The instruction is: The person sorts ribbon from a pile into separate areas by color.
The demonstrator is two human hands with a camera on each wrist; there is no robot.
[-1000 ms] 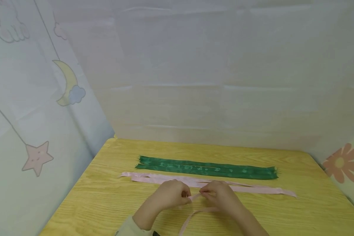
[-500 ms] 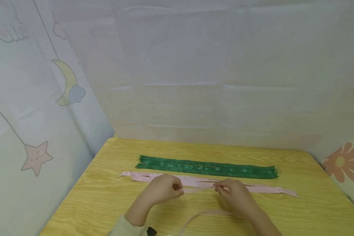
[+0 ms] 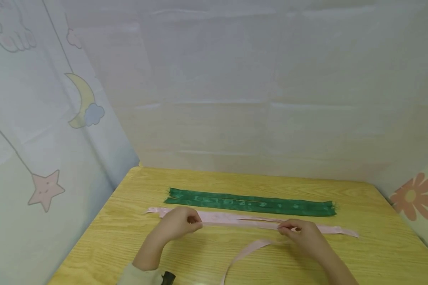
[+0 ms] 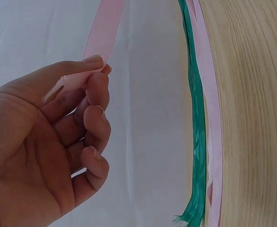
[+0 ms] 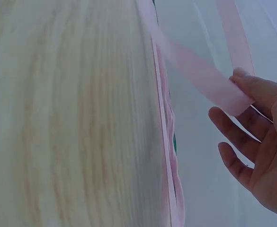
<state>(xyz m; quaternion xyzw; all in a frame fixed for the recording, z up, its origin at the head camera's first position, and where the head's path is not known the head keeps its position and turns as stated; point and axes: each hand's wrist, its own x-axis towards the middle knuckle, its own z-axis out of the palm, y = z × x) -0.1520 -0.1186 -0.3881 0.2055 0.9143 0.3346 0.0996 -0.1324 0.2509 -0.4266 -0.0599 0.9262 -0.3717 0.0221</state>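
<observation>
A pink ribbon is stretched between the two hands above the table. My left hand pinches it near its frayed end, between thumb and index finger, the other fingers loosely curled. My right hand pinches the same ribbon farther along, its remaining fingers spread in the right wrist view. From the right hand a loose tail of ribbon curves down toward the front edge of the head view. Behind the hands, more pink ribbons lie lengthwise on the table, partly hidden by the hands and the held ribbon.
Green ribbons with frayed ends lie side by side behind the pink ones. The wood-grain table meets a pale hanging sheet at the back. Printed sheets stand at both sides. A black object sits by the left cuff.
The hands have moved apart, left hand leftward and right hand rightward, so a longer stretch of ribbon spans them. The ribbons lying on the table have stayed put.
</observation>
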